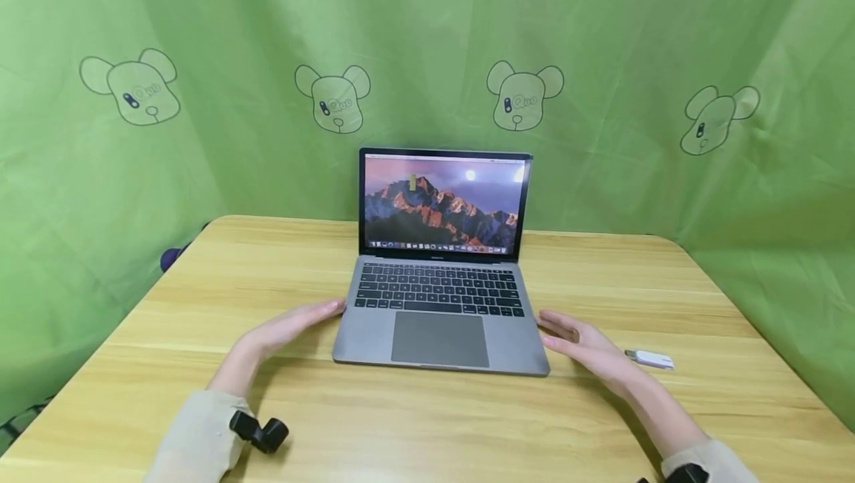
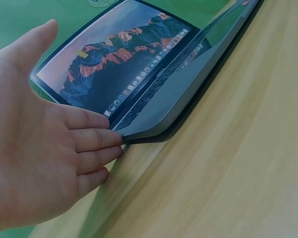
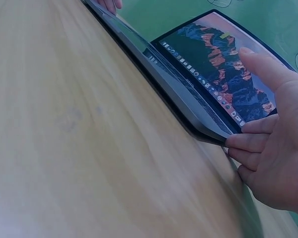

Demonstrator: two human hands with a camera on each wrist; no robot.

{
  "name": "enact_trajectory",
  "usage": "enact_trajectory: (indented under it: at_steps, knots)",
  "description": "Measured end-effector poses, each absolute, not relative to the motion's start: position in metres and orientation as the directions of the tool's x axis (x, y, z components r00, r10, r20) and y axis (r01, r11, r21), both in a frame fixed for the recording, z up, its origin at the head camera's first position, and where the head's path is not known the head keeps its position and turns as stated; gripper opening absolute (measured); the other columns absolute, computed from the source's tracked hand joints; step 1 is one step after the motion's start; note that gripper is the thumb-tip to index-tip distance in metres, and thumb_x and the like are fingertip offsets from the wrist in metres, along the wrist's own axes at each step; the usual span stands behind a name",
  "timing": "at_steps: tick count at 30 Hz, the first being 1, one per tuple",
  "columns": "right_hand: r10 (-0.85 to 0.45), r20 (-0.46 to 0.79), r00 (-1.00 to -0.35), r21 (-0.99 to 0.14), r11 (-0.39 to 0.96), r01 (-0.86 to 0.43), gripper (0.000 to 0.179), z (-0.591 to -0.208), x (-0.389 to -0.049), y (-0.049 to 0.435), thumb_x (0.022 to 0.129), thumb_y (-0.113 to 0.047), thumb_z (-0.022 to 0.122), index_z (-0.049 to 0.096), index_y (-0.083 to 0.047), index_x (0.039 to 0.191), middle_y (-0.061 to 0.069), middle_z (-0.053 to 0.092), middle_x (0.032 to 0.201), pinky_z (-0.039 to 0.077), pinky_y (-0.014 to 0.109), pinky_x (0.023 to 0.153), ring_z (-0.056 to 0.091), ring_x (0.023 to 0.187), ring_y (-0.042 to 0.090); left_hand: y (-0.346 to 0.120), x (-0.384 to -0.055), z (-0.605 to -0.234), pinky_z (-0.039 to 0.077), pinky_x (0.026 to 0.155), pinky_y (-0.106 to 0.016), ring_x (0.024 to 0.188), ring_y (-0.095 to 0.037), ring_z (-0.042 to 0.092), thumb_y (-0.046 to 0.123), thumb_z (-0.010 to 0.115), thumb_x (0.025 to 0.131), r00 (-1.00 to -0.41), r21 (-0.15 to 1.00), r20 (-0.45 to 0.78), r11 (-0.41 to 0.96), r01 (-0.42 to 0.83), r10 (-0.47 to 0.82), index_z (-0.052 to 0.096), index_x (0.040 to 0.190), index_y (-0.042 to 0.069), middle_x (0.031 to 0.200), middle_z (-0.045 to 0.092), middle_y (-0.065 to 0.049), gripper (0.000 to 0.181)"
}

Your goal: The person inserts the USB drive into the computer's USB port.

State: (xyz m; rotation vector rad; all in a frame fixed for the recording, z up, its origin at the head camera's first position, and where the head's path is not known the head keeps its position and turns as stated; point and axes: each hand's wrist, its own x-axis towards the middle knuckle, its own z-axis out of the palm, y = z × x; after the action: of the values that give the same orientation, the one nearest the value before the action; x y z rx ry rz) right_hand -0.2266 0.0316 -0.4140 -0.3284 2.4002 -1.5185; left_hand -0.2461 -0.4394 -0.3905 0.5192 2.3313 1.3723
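A grey laptop (image 1: 364,338) stands unfolded on the wooden table, its lit screen (image 1: 441,205) showing a mountain picture. At its left edge is my left hand (image 1: 287,329), fingertips touching the side; the left wrist view shows those fingers (image 2: 97,140) straight and the thumb held apart. My right hand (image 1: 591,349) touches the opposite edge with lightly bent fingers (image 3: 248,142), its thumb raised clear of the laptop in the right wrist view. Neither hand grips anything. Close to the right wrist lies a white USB stick (image 1: 653,359) with its metal plug exposed.
The wooden table (image 1: 280,260) reaches back to a green curtain (image 1: 427,23) printed with bear heads. Behind the table's left edge shows a small dark purple object (image 1: 170,258). A black camera (image 1: 260,431) is strapped over the left sleeve.
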Motion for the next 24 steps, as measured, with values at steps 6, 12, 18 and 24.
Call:
enact_trajectory:
  at_steps: [6,12,18,24]
  knots:
    - [-0.337,-0.109,-0.935,-0.905,0.422,-0.046,0.069,-0.4153,-0.228,0.0336,0.095,-0.028,0.053,0.018,0.007,0.144,0.024,0.027,0.146,0.011,0.06,0.106,0.017,0.135,0.042,-0.4378,-0.2473,-0.3909,0.009,0.11,-0.053,0.136,-0.036,0.019,0.044,0.032,0.099,-0.854,0.884,-0.139,0.451,0.121,0.501,0.028,0.142,-0.003,0.147,0.026,-0.019,0.064]
    - [-0.35,-0.094,-0.932,-0.913,0.403,-0.059,0.069,-0.4167,-0.2287,0.0338,0.095,-0.025,0.053,0.018,0.008,0.143,0.025,0.026,0.146,0.009,0.061,0.105,0.016,0.135,0.043,-0.4373,-0.2487,-0.3917,0.01,0.11,-0.053,0.136,-0.035,0.02,0.045,0.032,0.099,-0.854,0.884,-0.145,0.454,0.116,0.5,0.028,0.142,-0.002,0.147,0.027,-0.018,0.064]
    - [-0.364,-0.08,-0.928,-0.911,0.405,-0.08,0.068,-0.4184,-0.2294,0.0337,0.095,-0.024,0.053,0.018,0.009,0.143,0.025,0.028,0.145,0.01,0.061,0.105,0.018,0.134,0.043,-0.4398,-0.248,-0.3936,0.009,0.11,-0.052,0.136,-0.036,0.019,0.045,0.03,0.099,-0.848,0.885,-0.147,0.45,0.117,0.51,0.027,0.143,-0.002,0.148,0.026,-0.018,0.064]
    - [-0.376,-0.08,-0.923,-0.906,0.413,-0.09,0.067,-0.4207,-0.2334,0.0366,0.095,-0.023,0.053,0.019,0.01,0.142,0.026,0.029,0.144,0.011,0.061,0.104,0.019,0.134,0.044,-0.4388,-0.2477,-0.3923,0.009,0.11,-0.053,0.137,-0.036,0.018,0.044,0.031,0.099,-0.846,0.877,-0.156,0.466,0.119,0.51,0.026,0.143,-0.003,0.148,0.025,-0.018,0.065]
